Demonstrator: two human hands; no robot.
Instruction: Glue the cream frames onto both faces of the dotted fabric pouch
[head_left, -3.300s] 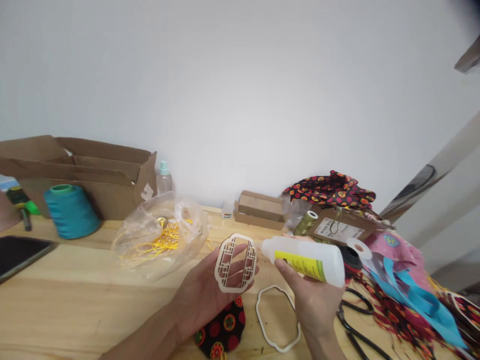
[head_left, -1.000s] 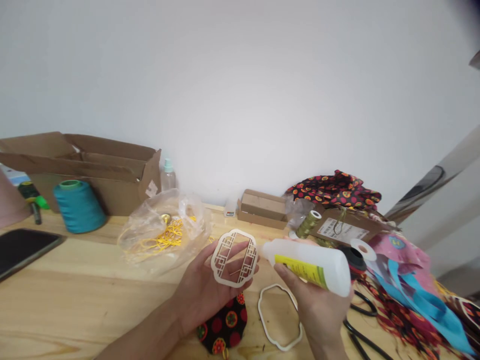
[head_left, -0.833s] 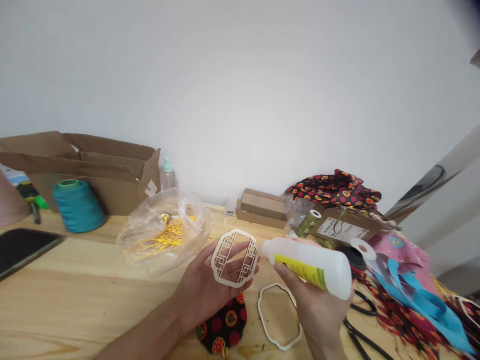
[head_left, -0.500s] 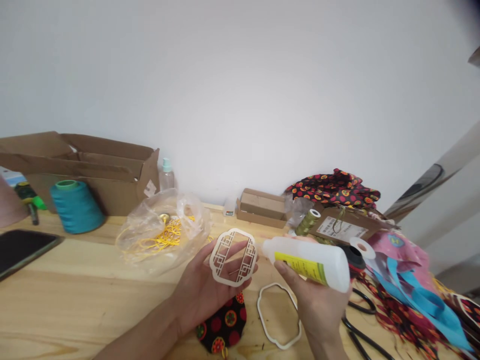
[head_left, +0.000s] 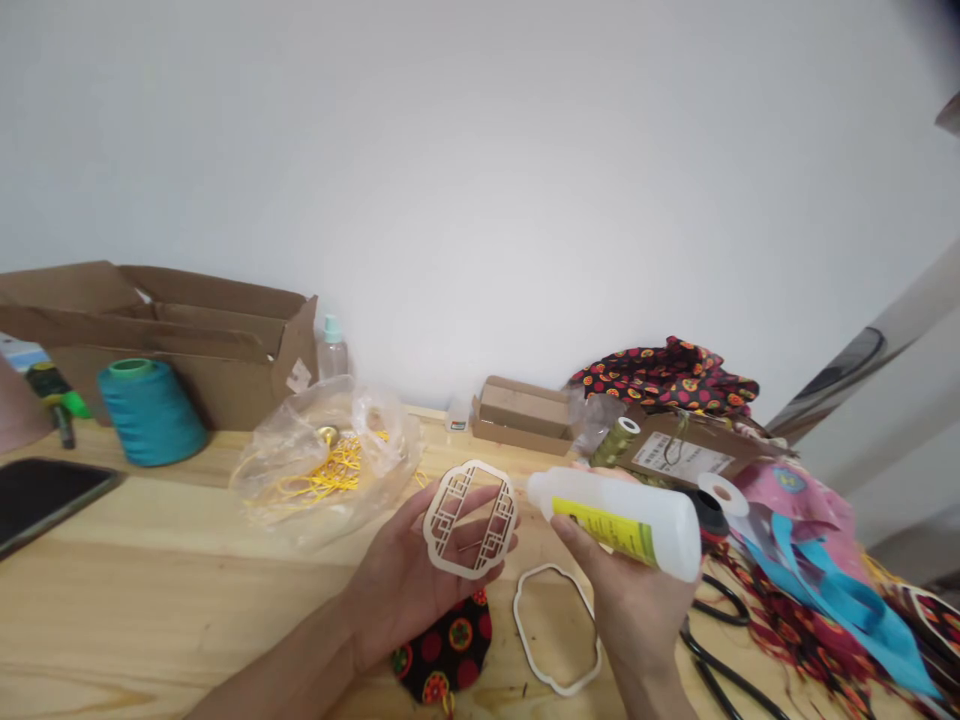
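Note:
My left hand [head_left: 405, 585] holds a pale wooden lattice cut-out [head_left: 471, 518] upright between fingers and thumb, above the wooden table [head_left: 150, 590]. My right hand [head_left: 637, 610] grips a white glue bottle [head_left: 626, 522] with a yellow-green label, lying sideways with its nozzle pointing left at the cut-out's right edge, very close to it. Under my hands lie a matching hollow frame [head_left: 556, 630] and a black patch of fabric with red and orange dots [head_left: 442, 650].
A clear bag of yellow cord [head_left: 326, 465], a teal thread cone [head_left: 146, 410] and an open cardboard box [head_left: 187, 335] stand left. A tablet [head_left: 41, 495] lies far left. Scissors [head_left: 720, 655], ribbon, patterned cloth [head_left: 667, 375] and small boxes [head_left: 521, 412] crowd the right.
Little differs. The bottle and the cut-out have shifted slightly as the view moved; the nozzle stays beside the cut-out's right edge.

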